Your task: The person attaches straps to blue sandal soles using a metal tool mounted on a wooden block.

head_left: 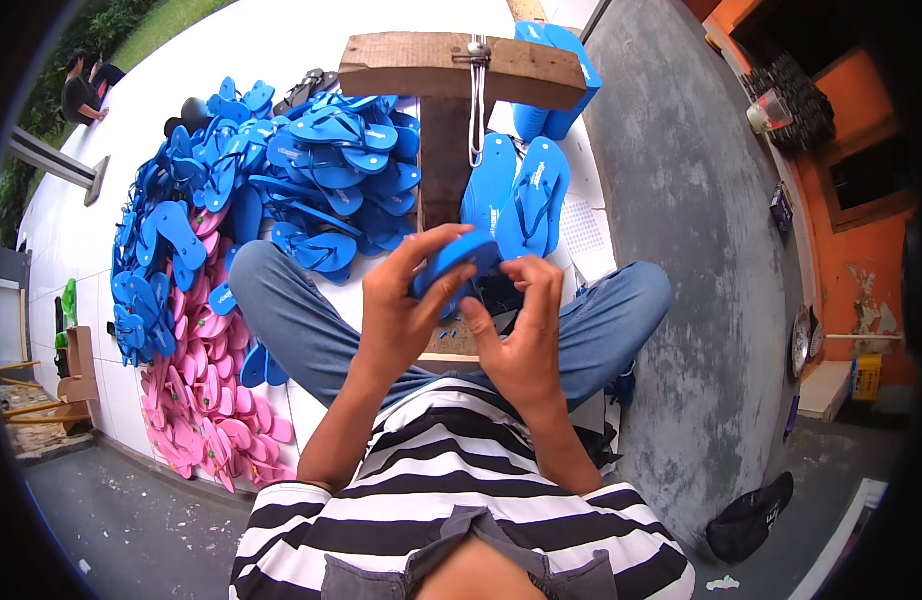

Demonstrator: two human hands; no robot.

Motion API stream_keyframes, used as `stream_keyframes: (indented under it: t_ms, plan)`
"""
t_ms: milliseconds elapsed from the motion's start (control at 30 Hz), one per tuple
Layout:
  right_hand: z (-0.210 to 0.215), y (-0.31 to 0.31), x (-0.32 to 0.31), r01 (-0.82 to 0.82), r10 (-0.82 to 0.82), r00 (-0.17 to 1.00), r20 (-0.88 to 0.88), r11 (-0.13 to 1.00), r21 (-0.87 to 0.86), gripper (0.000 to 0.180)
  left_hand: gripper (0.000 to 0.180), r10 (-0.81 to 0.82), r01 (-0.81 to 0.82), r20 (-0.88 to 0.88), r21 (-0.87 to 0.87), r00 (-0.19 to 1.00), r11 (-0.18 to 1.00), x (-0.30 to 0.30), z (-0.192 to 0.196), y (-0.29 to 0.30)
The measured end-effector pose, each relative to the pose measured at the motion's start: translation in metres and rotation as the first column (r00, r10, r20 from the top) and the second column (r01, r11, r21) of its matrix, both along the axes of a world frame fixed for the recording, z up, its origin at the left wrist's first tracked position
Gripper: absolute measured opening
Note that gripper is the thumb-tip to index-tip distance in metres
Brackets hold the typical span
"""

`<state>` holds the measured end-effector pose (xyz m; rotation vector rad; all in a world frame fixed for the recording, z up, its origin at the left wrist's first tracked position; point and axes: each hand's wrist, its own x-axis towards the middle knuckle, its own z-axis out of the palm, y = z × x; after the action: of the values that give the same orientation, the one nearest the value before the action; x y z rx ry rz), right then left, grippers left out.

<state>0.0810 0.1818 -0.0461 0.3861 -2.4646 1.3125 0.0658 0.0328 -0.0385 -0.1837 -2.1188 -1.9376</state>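
Over my lap, my left hand [399, 305] grips a blue flip-flop sole [473, 251] between thumb and fingers, holding it tilted. No strap shows on this sole. Beside it, my right hand [521, 345] is loosely curled, its thumb and forefinger apart and nothing visible between them. The right thumb tip comes close to the sole; whether they touch is unclear. A T-shaped wooden stand [396, 62] rises in front of me, with a looped white cord [476, 125] hanging from its crossbar. Right of its post lies a blue flip-flop [534, 200] with its strap fitted, next to another blue one [491, 185].
A large heap of blue flip-flops [326, 150] covers the floor at left, with pink flip-flops [216, 400] nearer me. More blue soles [556, 75] stand behind the crossbar. At right lie a printed sheet [583, 235] and a black cap [749, 520]. A person [81, 95] sits far left.
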Motion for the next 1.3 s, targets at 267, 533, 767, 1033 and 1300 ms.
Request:
stream_keyframes:
  t_ms: [267, 533, 767, 1033, 1300]
  plan:
    - [-0.009, -0.014, -0.014, -0.058, 0.151, 0.960, 0.235, 0.930, -0.363, 0.018, 0.035, -0.095, 0.093, -0.013, -0.119, 0.995, 0.989, -0.022, 0.014, -0.016]
    - [0.000, -0.033, -0.016, 0.135, 0.529, 0.704, 0.474, 0.556, -0.820, 0.025, 0.039, -0.029, -0.075, -0.308, -0.319, 0.951, 0.945, -0.044, 0.002, -0.029]
    - [-0.041, -0.037, -0.026, 0.400, 0.829, 0.521, 0.205, -0.025, -0.916, 0.057, 0.040, -0.067, 0.133, -0.399, 0.142, 0.915, 0.981, -0.034, -0.012, -0.033]
    - [-0.034, -0.010, -0.077, -0.248, 0.245, 0.958, -0.148, 0.449, -0.859, 0.033, 0.050, -0.042, -0.059, -0.241, -0.395, 0.970, 0.917, -0.038, -0.025, -0.060]
    - [0.003, 0.001, -0.095, -0.339, 0.241, 0.848, -0.472, 0.931, -0.133, 0.045, 0.040, -0.136, 0.028, -0.548, -0.200, 0.825, 0.979, -0.055, 0.015, -0.035]
